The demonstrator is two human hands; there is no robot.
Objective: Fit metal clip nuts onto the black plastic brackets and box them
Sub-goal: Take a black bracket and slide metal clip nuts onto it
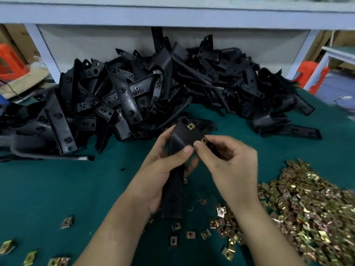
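My left hand [163, 169] grips a long black plastic bracket [184, 137] upright over the green table, thumb across its front. One brass clip nut [191, 126] sits on the bracket's upper edge. My right hand [230, 160] pinches a second clip nut [204, 140] against the bracket's right edge, beside my left thumb. The bracket's lower end [172, 204] sticks out below my left palm.
A big heap of black brackets [153, 89] fills the back of the green table [67, 189]. A pile of brass clip nuts [307, 212] lies at the right, with loose nuts [67, 222] scattered along the front. A white shelf frame [172, 14] stands behind.
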